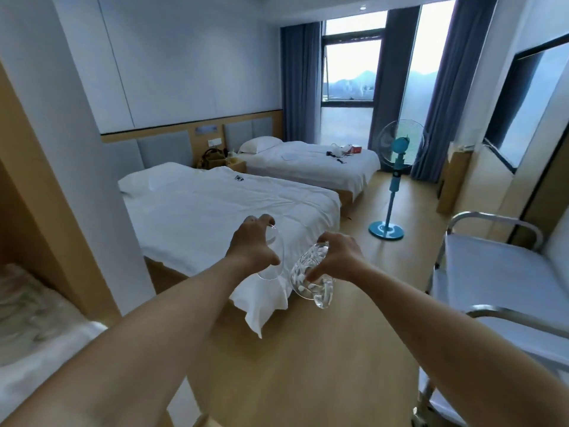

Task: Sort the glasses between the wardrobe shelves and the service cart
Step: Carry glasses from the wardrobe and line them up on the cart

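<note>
My left hand point(251, 246) grips a smooth clear glass point(274, 257) by its rim, held out in mid-air over the floor. Just to its right, my right hand point(337, 258) grips a ribbed clear glass point(309, 274) from above, its thick base pointing down and left. The two glasses hang close together without clearly touching. The steel service cart point(492, 266) stands at the right, its upper shelf bare. The wooden wardrobe point(40, 229) with its shelves is at the left edge.
Two white beds point(215, 211) fill the middle of the room, the nearer one's sheet corner hanging by my hands. A blue standing fan point(395, 180) is on the wooden floor beyond the cart. Folded white cloth point(37, 359) lies on the wardrobe's lower shelf.
</note>
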A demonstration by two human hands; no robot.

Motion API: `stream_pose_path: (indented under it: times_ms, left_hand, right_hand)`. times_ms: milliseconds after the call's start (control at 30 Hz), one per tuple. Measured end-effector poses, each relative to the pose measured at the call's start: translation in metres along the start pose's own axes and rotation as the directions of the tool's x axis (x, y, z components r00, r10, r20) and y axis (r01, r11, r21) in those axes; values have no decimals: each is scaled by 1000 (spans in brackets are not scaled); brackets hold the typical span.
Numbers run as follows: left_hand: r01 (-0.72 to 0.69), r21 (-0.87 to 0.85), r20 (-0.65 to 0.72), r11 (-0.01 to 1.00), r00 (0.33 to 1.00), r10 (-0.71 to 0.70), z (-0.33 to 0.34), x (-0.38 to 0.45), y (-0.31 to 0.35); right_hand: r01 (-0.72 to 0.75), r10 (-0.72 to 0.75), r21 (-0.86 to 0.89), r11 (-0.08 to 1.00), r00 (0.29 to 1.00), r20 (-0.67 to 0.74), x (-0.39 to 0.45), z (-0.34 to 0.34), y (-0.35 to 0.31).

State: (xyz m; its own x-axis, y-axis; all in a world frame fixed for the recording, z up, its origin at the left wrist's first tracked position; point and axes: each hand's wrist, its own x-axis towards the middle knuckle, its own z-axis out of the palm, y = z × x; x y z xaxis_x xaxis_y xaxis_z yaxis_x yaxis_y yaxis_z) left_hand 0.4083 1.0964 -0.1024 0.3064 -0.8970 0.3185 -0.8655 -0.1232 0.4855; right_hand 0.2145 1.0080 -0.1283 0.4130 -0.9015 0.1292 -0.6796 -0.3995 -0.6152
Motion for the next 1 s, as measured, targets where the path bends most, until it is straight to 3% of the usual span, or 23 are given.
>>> stream_pose_path:
  times_ms: [400,733,1000]
  left_hand:
    - [-242,-165,133,956,955,265,112,172,30]
    - [-314,-302,219,900,896,386,201,271,53]
    - [-323,-361,269,875,862,429,276,341,87]
  right_hand:
    - [-267,258,-11,964,941,-219,91,-38,84]
    - [-496,559,262,828,772,-302,132,-47,138]
    - [-574,671,352,739,674,-310,178,-56,217]
